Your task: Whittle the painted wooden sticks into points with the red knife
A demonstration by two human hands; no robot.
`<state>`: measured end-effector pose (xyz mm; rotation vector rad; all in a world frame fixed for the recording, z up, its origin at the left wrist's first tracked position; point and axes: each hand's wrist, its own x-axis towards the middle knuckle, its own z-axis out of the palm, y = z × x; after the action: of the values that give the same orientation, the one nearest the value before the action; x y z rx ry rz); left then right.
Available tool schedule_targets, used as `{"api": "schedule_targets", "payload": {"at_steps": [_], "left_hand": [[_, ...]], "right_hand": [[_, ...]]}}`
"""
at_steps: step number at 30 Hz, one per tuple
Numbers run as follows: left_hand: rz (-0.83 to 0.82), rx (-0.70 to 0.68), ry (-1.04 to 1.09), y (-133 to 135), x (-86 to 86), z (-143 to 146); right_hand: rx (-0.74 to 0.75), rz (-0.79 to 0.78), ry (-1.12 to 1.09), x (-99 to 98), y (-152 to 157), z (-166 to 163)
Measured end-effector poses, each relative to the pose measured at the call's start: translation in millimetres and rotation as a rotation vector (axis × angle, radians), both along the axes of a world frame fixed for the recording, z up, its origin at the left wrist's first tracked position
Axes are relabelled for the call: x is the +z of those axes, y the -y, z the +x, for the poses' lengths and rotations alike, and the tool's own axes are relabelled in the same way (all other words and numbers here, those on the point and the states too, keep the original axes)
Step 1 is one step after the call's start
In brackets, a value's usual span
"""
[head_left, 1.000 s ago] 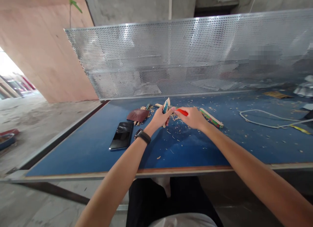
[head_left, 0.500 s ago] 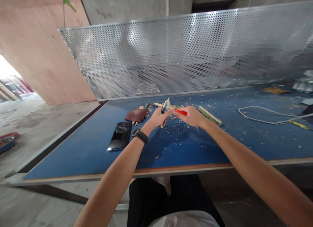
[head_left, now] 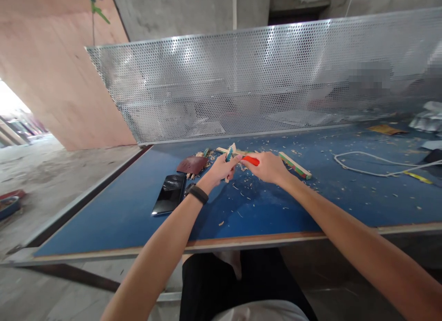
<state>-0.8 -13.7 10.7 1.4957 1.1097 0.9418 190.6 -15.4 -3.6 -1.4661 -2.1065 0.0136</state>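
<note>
My left hand point(head_left: 221, 168) is closed around a small piece of wood point(head_left: 231, 150) with blue-green patches, its pale tip sticking up above the fingers. Held in my right hand point(head_left: 268, 167) is a tool with a red handle point(head_left: 250, 160), probably a carving knife; its blade is hidden near my left thumb. The two hands almost meet over the blue table point(head_left: 262, 210). Behind them lies a pale wooden strip point(head_left: 223, 149), and to the right a wooden stick with green and red sides point(head_left: 295, 166). Wood shavings point(head_left: 241, 190) are scattered below the hands.
A black phone point(head_left: 169, 195) lies left of my left wrist, with a brown-red sheet point(head_left: 192, 164) beyond it. A white cable point(head_left: 362, 173) loops at the right. A perforated metal panel point(head_left: 214, 86) stands along the table's back edge.
The piece of wood in my left hand has turned slightly and shows less of its patterned face. My right hand and the red handle have shifted a little to the left.
</note>
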Motion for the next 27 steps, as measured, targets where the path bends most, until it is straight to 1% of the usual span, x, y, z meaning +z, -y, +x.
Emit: {"api": "schedule_targets", "payload": {"at_steps": [2,3,5,7,10,13,18,20,23,27], "left_hand": [[0.001,0.067,-0.002,-2.6,-5.0,3.1],[-0.004,0.074,-0.002,-3.9,-7.4,4.1],[-0.002,0.056,-0.046,-6.4,-10.4,3.7],[0.018,0.024,-0.077,-7.9,-10.8,0.7],[0.064,-0.007,-0.071,-8.5,-8.9,-4.8],[0.088,-0.037,-0.057,-7.5,-6.9,-7.3],[0.08,-0.075,-0.075,-3.9,-4.4,-7.2],[0.075,-0.075,-0.092,-3.8,-4.5,-7.3],[0.069,-0.068,-0.101,-5.5,-5.2,-7.4],[0.039,-0.058,-0.077,-4.9,-2.0,-7.3]], "right_hand": [[-0.024,0.009,-0.029,0.8,0.0,-0.7],[-0.026,0.008,-0.047,1.4,-0.1,-0.1],[0.009,-0.012,-0.073,2.7,-0.8,2.6],[0.083,-0.051,-0.094,3.6,-1.6,6.0],[0.179,-0.113,-0.131,3.8,-2.6,9.7],[0.223,-0.153,-0.147,2.9,-3.6,11.5],[0.285,-0.176,-0.174,1.2,-5.7,13.9],[0.263,-0.178,-0.162,1.6,-5.0,13.7],[0.174,-0.163,-0.114,3.5,-2.0,11.1],[0.076,-0.104,-0.043,4.4,0.8,6.9]]}}
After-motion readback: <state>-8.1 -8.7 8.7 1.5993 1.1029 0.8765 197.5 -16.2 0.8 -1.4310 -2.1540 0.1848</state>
